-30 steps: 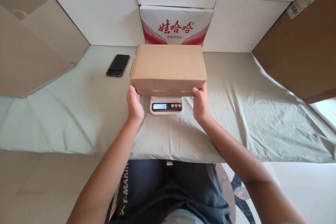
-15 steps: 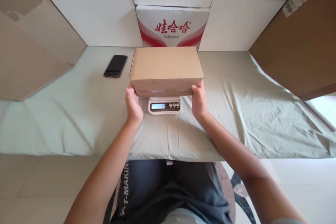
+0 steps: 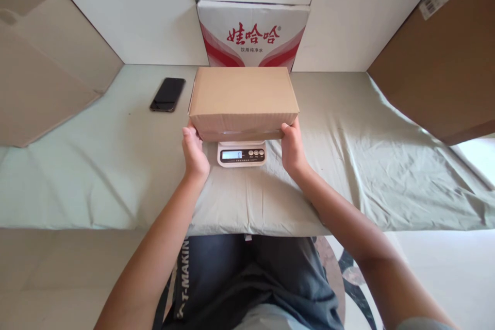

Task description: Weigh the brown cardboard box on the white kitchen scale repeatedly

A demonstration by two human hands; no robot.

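Between my two hands is a brown cardboard box (image 3: 244,93), closed, with a strip of tape along its front face. My left hand (image 3: 195,152) grips its near left corner, and my right hand (image 3: 293,149) grips the near right corner, thumb on the front; the other fingers are mostly hidden behind and under the box. Below the box, a white digital kitchen scale (image 3: 242,161) shows its front panel, with a lit display reading 0 and three round buttons. The box covers the scale's platform; whether they touch I cannot tell.
A black smartphone (image 3: 167,94) lies left of the box on the green cloth (image 3: 116,165) over the table. Behind stands a white and red carton (image 3: 253,31) among white boxes (image 3: 131,20). Large cardboard boxes flank the left (image 3: 46,62) and right (image 3: 444,62).
The whole view has shifted slightly. My hands keep the same hold on the cardboard box above the scale, and the display still reads 0.
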